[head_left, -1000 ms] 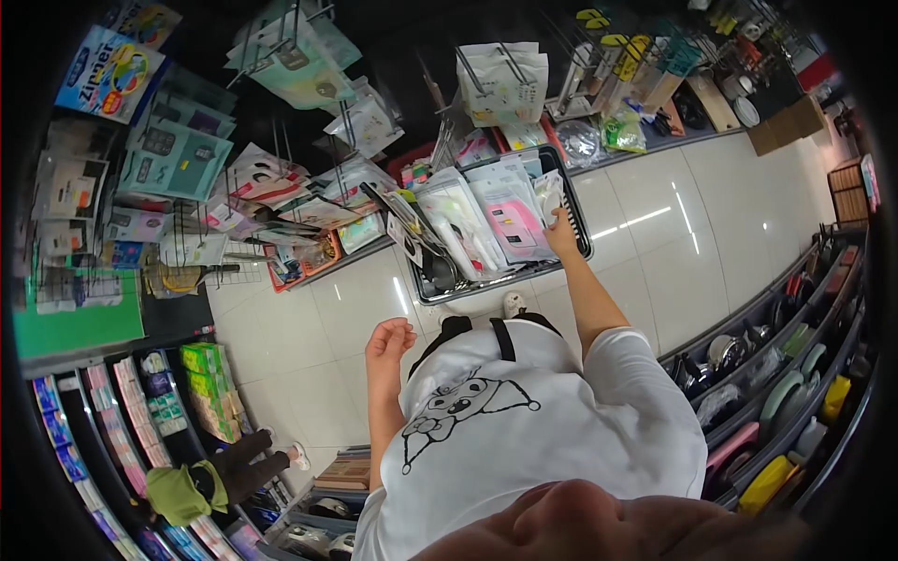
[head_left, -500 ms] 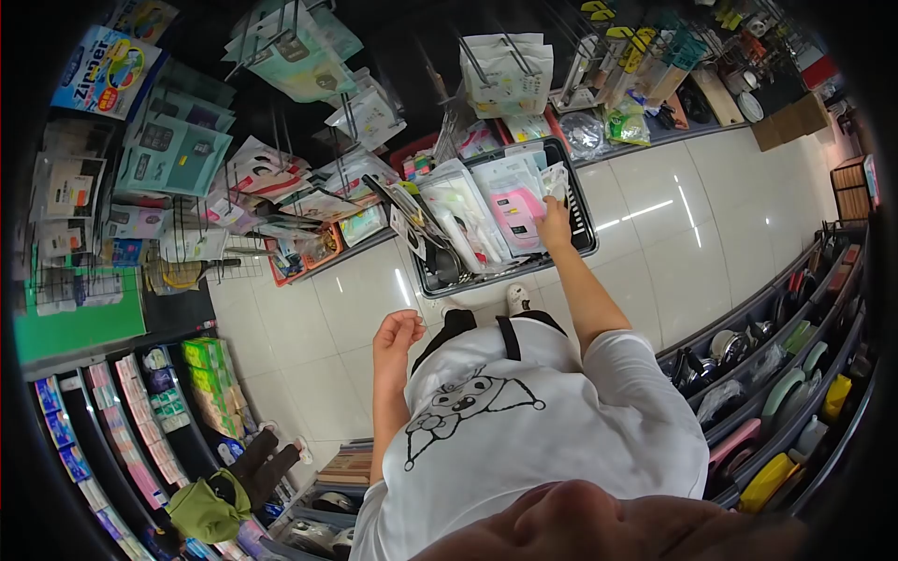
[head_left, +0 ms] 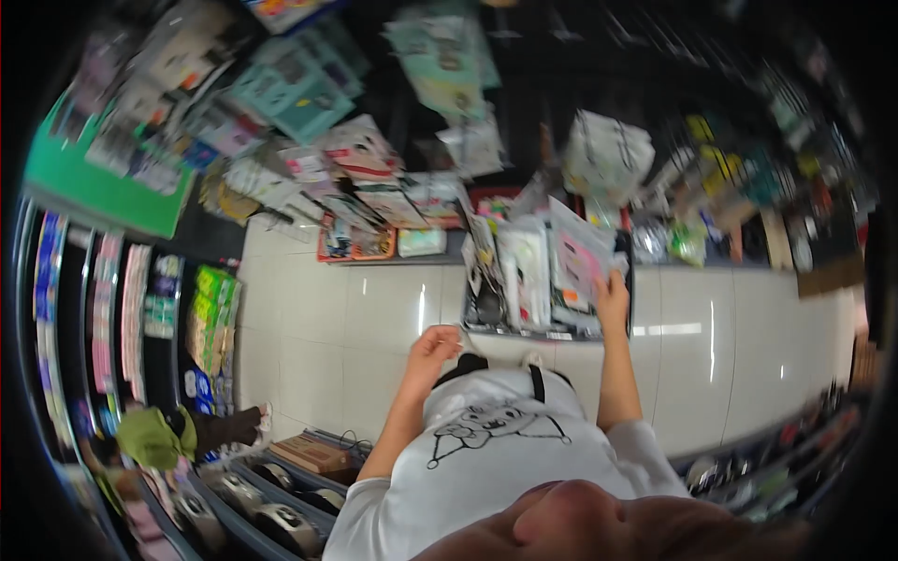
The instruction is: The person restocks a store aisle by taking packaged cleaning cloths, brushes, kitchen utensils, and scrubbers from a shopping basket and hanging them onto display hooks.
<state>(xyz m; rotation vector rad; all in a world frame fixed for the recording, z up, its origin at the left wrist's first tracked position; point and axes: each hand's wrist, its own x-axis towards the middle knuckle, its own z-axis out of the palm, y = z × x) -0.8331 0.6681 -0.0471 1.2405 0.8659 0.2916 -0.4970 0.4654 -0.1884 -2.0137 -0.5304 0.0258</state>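
Your right hand (head_left: 613, 294) grips a pink-and-white packet (head_left: 578, 245) by its edge, the basket (head_left: 533, 333) below it. Your left hand (head_left: 436, 347) is half-curled, empty.

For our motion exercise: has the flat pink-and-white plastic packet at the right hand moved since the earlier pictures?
Yes: against the near rim of the black plastic basket, the packet has tilted and shifted up the view, away from that rim.

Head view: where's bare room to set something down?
Floor to the right of the black basket and right hand; also between the green packs and left hand. Crowded: the basket, stuffed with packages, and above it, hanging packets.
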